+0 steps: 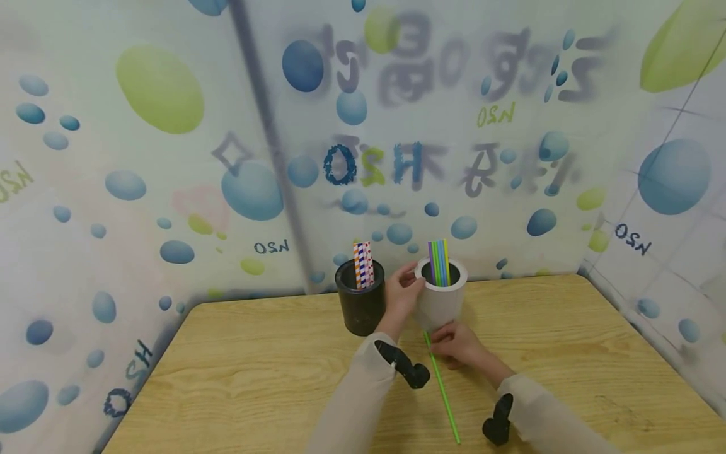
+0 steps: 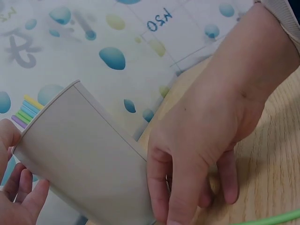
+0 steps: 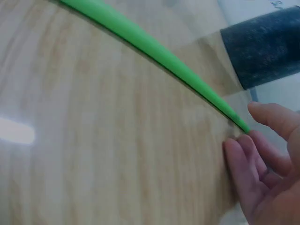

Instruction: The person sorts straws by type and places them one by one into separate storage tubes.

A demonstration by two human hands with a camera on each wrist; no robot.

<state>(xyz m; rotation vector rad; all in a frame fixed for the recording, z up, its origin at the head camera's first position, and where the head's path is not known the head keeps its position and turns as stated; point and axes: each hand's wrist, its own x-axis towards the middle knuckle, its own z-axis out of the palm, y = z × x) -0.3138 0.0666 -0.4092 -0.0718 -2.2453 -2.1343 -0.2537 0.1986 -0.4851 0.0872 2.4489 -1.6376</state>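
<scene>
A white cup (image 1: 440, 306) stands on the table with several coloured straws (image 1: 439, 261) in it. My left hand (image 1: 403, 296) is at its left side, fingers and thumb holding it near the rim; the left wrist view shows those fingertips at the rim. In front of the cup's base is my right hand (image 1: 459, 343), low over the table. A green straw (image 1: 443, 391) lies flat on the wood, its far end by the right fingers. In the right wrist view, the right index finger (image 3: 269, 152) meets the straw's end, with the thumb held apart.
Left of the white cup, a black cup (image 1: 361, 309) holds several patterned straws (image 1: 363, 265). Both cups are near the back of the wooden table (image 1: 255, 372). A wall covering (image 1: 363, 120) with blue and green drops rises behind it.
</scene>
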